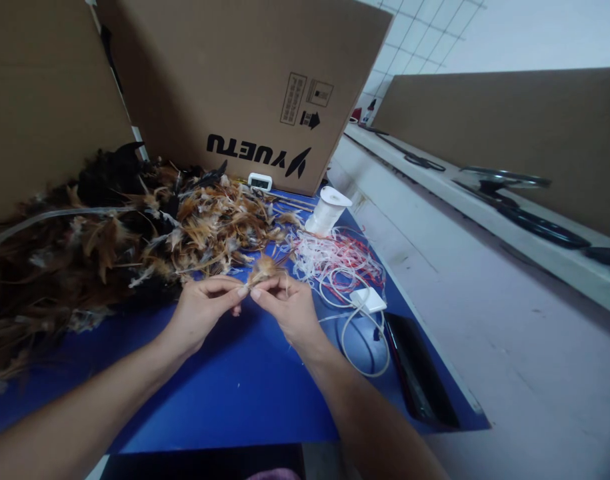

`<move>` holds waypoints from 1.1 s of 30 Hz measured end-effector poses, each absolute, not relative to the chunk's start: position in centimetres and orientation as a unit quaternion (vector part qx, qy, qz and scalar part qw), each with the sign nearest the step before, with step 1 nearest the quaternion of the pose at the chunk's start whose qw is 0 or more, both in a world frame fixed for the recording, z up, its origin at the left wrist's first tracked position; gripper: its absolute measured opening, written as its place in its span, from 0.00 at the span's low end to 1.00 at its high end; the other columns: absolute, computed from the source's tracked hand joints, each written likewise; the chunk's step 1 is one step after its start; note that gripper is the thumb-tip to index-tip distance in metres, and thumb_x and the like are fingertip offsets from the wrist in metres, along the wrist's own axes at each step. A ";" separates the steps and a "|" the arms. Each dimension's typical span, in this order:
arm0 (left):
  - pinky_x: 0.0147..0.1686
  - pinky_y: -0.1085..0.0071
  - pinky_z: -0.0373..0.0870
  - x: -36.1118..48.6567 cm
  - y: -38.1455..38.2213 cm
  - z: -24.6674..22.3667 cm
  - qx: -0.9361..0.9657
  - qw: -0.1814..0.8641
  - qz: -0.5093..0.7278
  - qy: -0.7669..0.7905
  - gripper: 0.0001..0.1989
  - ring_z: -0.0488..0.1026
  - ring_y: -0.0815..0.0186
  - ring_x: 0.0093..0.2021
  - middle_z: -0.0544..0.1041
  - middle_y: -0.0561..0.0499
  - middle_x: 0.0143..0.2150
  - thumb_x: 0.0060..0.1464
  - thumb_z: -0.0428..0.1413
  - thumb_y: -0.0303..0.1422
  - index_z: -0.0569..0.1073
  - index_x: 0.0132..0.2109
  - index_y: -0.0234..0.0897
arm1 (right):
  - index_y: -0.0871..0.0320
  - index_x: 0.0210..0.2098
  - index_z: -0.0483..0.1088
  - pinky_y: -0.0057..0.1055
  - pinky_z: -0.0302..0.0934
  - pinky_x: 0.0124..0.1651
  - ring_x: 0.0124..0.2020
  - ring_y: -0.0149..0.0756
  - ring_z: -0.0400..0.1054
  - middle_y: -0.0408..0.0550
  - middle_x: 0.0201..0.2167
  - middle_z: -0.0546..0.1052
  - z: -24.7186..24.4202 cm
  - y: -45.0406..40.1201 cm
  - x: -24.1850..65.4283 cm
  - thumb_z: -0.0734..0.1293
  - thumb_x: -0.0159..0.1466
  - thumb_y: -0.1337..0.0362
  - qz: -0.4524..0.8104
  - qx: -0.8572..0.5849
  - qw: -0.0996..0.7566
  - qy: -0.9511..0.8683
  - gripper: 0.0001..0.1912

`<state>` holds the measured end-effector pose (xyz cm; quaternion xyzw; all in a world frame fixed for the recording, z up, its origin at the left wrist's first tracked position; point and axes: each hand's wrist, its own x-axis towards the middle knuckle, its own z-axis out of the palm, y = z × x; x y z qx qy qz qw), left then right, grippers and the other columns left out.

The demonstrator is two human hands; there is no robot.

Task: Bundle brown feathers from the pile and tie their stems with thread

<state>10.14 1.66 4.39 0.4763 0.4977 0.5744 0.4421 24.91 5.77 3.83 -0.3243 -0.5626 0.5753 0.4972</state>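
While a tan feather tuft (266,268) points to one o'clock, left hand (205,311) and right hand (293,311) pinch its base, thumbs against forefingers, above the blue tabletop (239,393); brown feather pile (115,243) at nine, tangled strings (329,257) at three.

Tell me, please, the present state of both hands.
Left hand: closed, pinching at the base of the brown feather tuft.
Right hand: closed, pinching the same tuft.
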 end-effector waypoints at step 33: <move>0.18 0.76 0.69 10.3 1.3 4.7 0.291 0.731 0.484 0.384 0.15 0.71 0.71 0.20 0.75 0.48 0.26 0.54 0.56 0.42 0.73 0.30 0.31 | 0.58 0.21 0.66 0.29 0.62 0.28 0.21 0.28 0.67 0.39 0.18 0.73 4.3 5.6 24.3 0.75 0.44 0.67 0.657 -0.332 0.501 -0.454 0.12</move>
